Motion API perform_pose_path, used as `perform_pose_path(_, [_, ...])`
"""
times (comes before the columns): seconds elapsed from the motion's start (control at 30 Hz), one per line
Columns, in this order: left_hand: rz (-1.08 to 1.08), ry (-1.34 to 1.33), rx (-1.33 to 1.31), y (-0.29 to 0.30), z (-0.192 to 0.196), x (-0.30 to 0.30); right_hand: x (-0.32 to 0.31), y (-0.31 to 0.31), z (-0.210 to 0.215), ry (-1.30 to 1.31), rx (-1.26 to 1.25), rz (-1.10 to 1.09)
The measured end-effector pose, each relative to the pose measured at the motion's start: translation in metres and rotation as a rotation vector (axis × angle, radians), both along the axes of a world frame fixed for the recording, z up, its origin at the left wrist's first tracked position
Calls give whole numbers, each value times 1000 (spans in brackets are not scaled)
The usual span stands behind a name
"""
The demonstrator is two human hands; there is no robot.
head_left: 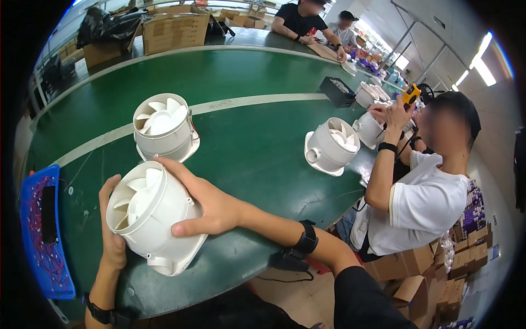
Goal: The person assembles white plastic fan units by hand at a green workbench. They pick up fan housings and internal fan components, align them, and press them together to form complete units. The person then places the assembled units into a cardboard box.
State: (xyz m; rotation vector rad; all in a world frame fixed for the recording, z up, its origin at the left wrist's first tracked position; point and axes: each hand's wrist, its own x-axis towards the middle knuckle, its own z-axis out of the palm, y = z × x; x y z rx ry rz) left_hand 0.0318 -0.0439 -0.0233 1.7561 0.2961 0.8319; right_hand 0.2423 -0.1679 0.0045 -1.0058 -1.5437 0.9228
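Between my two hands is a white plastic duct fan [156, 214], tilted, its bladed mouth facing up and to the left and a short round side port at its lower end. My left hand [112, 233] presses against its left side, with the thumb and fingers partly hidden behind the housing. Around the right side wraps my right hand [211, 205], its thumb on the front of the housing and its fingers over the rim. Just beyond stands a second white fan [163, 129] on the green bench. A third fan [332, 145] sits farther right.
At the left edge lies a blue tray [64, 263] of thin red wires with a black block. A co-worker [424, 192] at the right holds a yellow power tool [411, 97] over another fan [368, 129]. A black bin [337, 92] and cardboard boxes [175, 34] stand farther back.
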Motion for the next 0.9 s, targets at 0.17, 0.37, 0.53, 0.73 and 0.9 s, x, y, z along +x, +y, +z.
perform_pose_path(0.17, [39,49,-172,-1,11,0,-3,3,-3,144,-16,-3])
perform_pose_path(0.37, [-43,-16,-116,-8,16,9,6,1,-4,235,-52,33])
perform_pose_path(0.53, [-134,15,-195,-5,17,1,10,0,-3,210,-42,-22])
perform_pose_path(0.73, [-203,59,-106,18,26,-3,3,-5,10,463,-228,34])
perform_pose_path(0.9, [-25,179,-281,36,14,-9,-8,-1,10,572,-358,1])
